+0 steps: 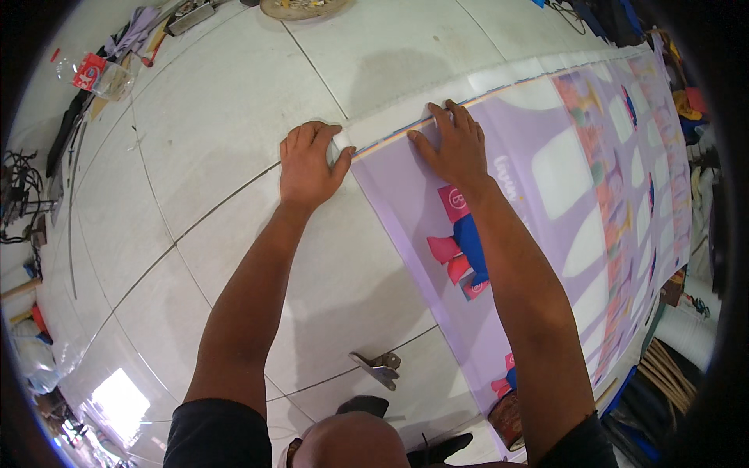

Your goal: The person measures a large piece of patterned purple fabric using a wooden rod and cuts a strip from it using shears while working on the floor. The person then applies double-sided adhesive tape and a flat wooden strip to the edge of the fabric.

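Observation:
A large lilac printed plastic sheet point(546, 226) lies over the tiled floor on my right, with a white border strip point(406, 109) along its far edge. At the sheet's near-left far corner, my left hand point(308, 165) has its thumb and forefinger closed around the end of that strip, its other fingers bent over the tile. My right hand point(456, 148) lies farther along the same edge, palm down and fingers apart. Its thumb is on the printed side and its fingertips reach the striped line by the border. My right forearm covers part of the printed pattern.
A small metal tool point(380, 368) lies on the tiles between my arms. The rusty round can point(507, 421) sits at the sheet's near edge. Far left is a clear bottle point(101, 76); a round board point(304, 8) is at the top. Thin sticks point(667, 370) lie at right.

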Action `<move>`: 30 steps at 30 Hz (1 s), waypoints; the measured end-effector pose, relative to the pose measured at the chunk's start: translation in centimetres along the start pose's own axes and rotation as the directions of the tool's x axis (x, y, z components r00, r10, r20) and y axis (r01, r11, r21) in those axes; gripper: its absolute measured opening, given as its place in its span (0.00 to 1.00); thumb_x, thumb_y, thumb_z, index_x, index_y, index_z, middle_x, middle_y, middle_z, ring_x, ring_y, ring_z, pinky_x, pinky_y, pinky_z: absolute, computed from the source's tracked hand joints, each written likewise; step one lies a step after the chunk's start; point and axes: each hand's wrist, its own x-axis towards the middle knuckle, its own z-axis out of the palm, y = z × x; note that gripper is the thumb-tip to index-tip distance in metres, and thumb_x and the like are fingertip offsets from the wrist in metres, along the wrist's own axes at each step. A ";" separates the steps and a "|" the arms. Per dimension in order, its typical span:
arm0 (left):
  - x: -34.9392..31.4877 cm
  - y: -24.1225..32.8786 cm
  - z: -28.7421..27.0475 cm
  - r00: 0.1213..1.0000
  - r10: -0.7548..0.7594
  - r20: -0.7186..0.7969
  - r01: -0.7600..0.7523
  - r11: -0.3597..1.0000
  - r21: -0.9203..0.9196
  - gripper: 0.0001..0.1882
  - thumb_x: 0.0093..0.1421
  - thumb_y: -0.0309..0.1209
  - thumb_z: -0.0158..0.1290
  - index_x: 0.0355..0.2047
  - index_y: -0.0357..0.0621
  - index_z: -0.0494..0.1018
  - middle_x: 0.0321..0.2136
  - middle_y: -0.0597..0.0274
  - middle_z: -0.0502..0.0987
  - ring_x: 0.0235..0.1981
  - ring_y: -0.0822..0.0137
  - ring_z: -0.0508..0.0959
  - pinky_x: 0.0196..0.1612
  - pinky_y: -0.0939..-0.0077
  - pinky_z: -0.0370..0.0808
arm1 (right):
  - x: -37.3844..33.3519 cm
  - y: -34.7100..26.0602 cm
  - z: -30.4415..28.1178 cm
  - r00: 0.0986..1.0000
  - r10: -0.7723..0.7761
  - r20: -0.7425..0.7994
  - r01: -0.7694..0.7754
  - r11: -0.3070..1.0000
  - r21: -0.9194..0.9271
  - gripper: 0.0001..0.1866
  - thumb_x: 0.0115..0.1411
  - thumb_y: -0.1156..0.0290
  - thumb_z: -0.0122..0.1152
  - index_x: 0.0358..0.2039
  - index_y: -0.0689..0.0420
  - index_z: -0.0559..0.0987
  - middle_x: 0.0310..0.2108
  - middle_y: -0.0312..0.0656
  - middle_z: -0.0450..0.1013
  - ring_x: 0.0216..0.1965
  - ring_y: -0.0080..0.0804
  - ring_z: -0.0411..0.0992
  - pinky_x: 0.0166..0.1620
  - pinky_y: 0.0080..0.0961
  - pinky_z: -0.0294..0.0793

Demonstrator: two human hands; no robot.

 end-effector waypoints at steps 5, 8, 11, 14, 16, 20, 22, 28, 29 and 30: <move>-0.4 -0.6 1.2 0.999 0.033 -0.022 -0.033 0.999 -0.008 0.19 0.55 0.37 0.62 0.45 0.45 0.75 0.44 0.54 0.75 0.50 0.52 0.71 0.55 0.56 0.65 | -2.6 -2.4 -2.7 0.986 0.134 -0.099 -0.114 0.977 0.179 0.29 0.57 0.53 0.64 0.53 0.58 0.73 0.53 0.53 0.69 0.53 0.54 0.69 0.52 0.48 0.69; -0.3 -1.0 0.5 0.994 0.096 -0.043 -0.093 0.993 0.075 0.18 0.55 0.36 0.62 0.44 0.43 0.76 0.41 0.53 0.76 0.46 0.50 0.74 0.51 0.56 0.68 | -9.9 -7.6 -6.9 0.932 0.271 0.240 -0.344 0.869 0.356 0.25 0.58 0.54 0.63 0.49 0.59 0.75 0.47 0.52 0.71 0.48 0.51 0.72 0.49 0.43 0.71; 0.5 -1.1 0.5 0.988 0.145 -0.047 -0.144 0.989 0.020 0.17 0.55 0.37 0.62 0.43 0.44 0.77 0.40 0.51 0.77 0.44 0.50 0.75 0.50 0.57 0.70 | -21.5 -13.1 -10.9 0.769 0.163 0.618 -0.487 0.777 0.400 0.32 0.57 0.44 0.63 0.52 0.56 0.73 0.45 0.50 0.71 0.48 0.49 0.72 0.47 0.43 0.72; 0.3 -0.3 1.0 0.990 0.141 -0.005 -0.140 0.986 0.092 0.20 0.60 0.40 0.59 0.47 0.41 0.75 0.45 0.50 0.76 0.49 0.50 0.73 0.54 0.53 0.67 | -28.4 -17.0 -14.5 0.692 0.167 0.702 -0.515 0.796 0.319 0.31 0.56 0.52 0.67 0.55 0.55 0.71 0.45 0.48 0.67 0.48 0.48 0.70 0.45 0.42 0.76; 0.4 -0.3 1.4 0.991 0.132 0.001 -0.131 0.984 0.118 0.19 0.58 0.40 0.60 0.46 0.44 0.76 0.43 0.53 0.76 0.49 0.52 0.72 0.54 0.56 0.67 | -32.8 -17.9 -13.6 0.739 0.258 0.623 -0.531 0.791 0.303 0.27 0.57 0.57 0.67 0.53 0.55 0.72 0.45 0.47 0.67 0.47 0.46 0.71 0.42 0.40 0.78; 0.2 -0.8 1.3 0.991 0.123 0.048 -0.129 0.982 0.135 0.21 0.60 0.43 0.58 0.49 0.43 0.75 0.45 0.53 0.76 0.48 0.50 0.73 0.53 0.56 0.68 | -33.1 -18.3 -14.3 0.630 0.438 0.642 -0.749 0.561 0.352 0.17 0.59 0.66 0.66 0.45 0.57 0.72 0.49 0.49 0.66 0.42 0.49 0.74 0.41 0.36 0.79; 0.1 -1.0 1.5 0.991 0.131 0.032 -0.134 0.978 0.162 0.22 0.61 0.44 0.57 0.49 0.44 0.75 0.45 0.52 0.76 0.48 0.50 0.73 0.53 0.57 0.69 | -33.4 -18.6 -14.7 0.637 0.534 0.555 -0.756 0.573 0.317 0.16 0.61 0.66 0.64 0.46 0.57 0.72 0.51 0.49 0.67 0.43 0.46 0.75 0.42 0.35 0.79; 0.2 -1.6 2.2 0.991 0.133 0.032 -0.136 0.979 0.155 0.23 0.62 0.46 0.55 0.50 0.45 0.75 0.48 0.53 0.75 0.50 0.51 0.72 0.54 0.56 0.69 | -36.4 -19.6 -14.8 0.119 0.563 0.818 -0.791 -0.443 0.421 0.21 0.64 0.60 0.63 0.48 0.63 0.72 0.46 0.44 0.71 0.44 0.30 0.75 0.45 0.27 0.77; 0.1 -1.8 2.1 0.992 0.125 0.028 -0.128 0.979 0.156 0.23 0.62 0.47 0.55 0.50 0.45 0.75 0.48 0.53 0.75 0.50 0.51 0.72 0.54 0.56 0.69 | -36.8 -19.9 -14.6 0.053 0.494 0.868 -0.675 -0.623 0.396 0.23 0.64 0.58 0.63 0.48 0.65 0.72 0.44 0.43 0.72 0.44 0.28 0.74 0.45 0.26 0.77; 0.2 -2.0 2.1 0.991 0.132 0.031 -0.136 0.977 0.166 0.23 0.62 0.47 0.55 0.50 0.45 0.75 0.48 0.53 0.75 0.51 0.51 0.72 0.54 0.56 0.69 | -37.3 -20.2 -14.6 0.079 0.421 0.904 -0.627 -0.684 0.373 0.24 0.64 0.57 0.63 0.48 0.65 0.72 0.44 0.42 0.72 0.44 0.27 0.74 0.45 0.25 0.76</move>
